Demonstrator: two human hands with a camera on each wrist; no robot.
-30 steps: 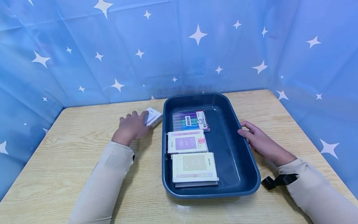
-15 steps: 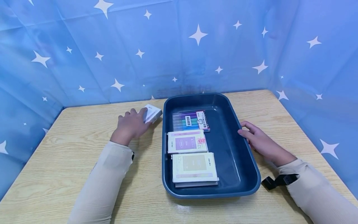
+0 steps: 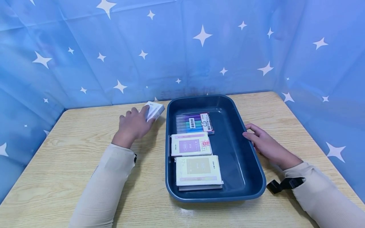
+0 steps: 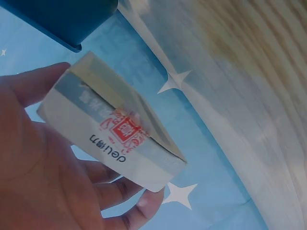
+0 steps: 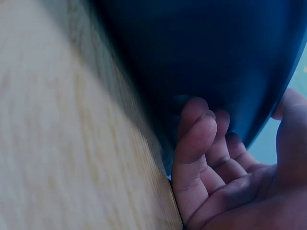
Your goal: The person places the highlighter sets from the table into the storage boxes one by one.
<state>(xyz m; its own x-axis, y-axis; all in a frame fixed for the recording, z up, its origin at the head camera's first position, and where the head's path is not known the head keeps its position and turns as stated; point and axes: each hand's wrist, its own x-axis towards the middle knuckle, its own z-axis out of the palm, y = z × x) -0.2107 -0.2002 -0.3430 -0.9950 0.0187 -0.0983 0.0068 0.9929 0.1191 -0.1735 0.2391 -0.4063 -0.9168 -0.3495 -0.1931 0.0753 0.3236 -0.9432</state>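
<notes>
Just left of the blue bin (image 3: 233,164), my left hand (image 3: 133,125) grips a small white box (image 3: 155,110) between thumb and fingers. Close up in the left wrist view, that box (image 4: 103,127) shows a red seal and "deli" printing, tilted above the table. My right hand (image 3: 268,147) holds the bin's right side, thumb at the rim. Its curled fingers (image 5: 194,143) press the outer wall in the right wrist view. Inside the bin's left half lie a pack of coloured pens (image 3: 195,123), a white box with a purple panel (image 3: 189,145) and a white box with a beige panel (image 3: 198,171).
The bin stands on a wooden table (image 3: 71,164). A blue curtain with white stars (image 3: 171,47) hangs behind the table and along its sides. A black strap device (image 3: 285,184) sits on the right wrist.
My left hand has moved the small white box slightly away from me, toward the back of the table. The right hand and the bin have stayed in place.
</notes>
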